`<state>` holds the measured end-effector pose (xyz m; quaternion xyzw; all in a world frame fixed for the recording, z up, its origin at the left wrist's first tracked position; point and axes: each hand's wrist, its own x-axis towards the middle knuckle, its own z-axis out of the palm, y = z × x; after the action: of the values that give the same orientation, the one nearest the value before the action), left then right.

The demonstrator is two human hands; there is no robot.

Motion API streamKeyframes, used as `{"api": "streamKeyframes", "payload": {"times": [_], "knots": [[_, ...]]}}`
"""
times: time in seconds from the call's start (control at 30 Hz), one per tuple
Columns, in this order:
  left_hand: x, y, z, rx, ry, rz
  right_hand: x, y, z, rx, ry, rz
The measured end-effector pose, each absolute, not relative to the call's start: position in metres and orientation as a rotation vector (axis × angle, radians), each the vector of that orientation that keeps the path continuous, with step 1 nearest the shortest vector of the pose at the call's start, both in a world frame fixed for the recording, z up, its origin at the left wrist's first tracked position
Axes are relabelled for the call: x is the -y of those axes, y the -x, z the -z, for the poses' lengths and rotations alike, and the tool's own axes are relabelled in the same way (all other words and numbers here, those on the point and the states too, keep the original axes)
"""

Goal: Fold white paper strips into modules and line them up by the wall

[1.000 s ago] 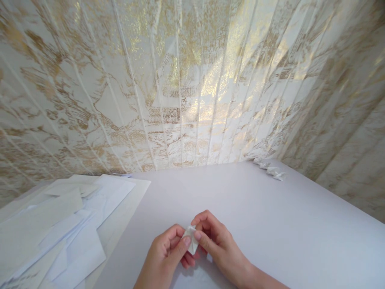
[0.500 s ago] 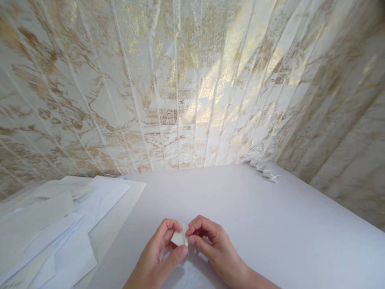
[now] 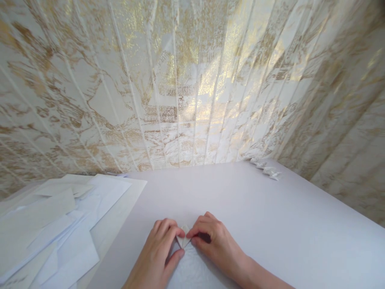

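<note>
Between my two hands is a small folded piece of white paper (image 3: 184, 237), its point turned toward me. My left hand (image 3: 162, 247) pinches its left side, the index finger on top and the thumb by the lower point. From the other side my right hand (image 3: 215, 241) grips the right edge with thumb and index finger. Both hands are low over the white table (image 3: 240, 200). Fingertips cover parts of the paper's edges.
A loose pile of white paper sheets (image 3: 66, 224) lies at the left of the table. Several small folded paper figures (image 3: 267, 170) stand in a row at the far right corner. A gold-patterned curtain (image 3: 180, 100) hangs along the back and right side.
The folded paper has turned and now lies lower and flatter, its point toward me. My left hand has rolled over so its back faces up; my right fingers press at the right edge.
</note>
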<state>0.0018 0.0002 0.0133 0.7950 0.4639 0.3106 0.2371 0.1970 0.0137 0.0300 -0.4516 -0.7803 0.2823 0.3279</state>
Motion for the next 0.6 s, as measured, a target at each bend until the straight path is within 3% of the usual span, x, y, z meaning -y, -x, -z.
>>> {"api": "streamKeyframes", "payload": {"times": [0.23, 0.6], "knots": [[-0.0052, 0.007, -0.0232, -1.255, -2.253, -0.655, -0.0131, -0.1981, -0.0306, 2.166, 1.162, -0.62], [-0.0071, 0.001, -0.0216, -1.407, -2.325, -0.689, -0.0191, -0.1949, -0.0334, 2.237, 1.197, -0.488]]}}
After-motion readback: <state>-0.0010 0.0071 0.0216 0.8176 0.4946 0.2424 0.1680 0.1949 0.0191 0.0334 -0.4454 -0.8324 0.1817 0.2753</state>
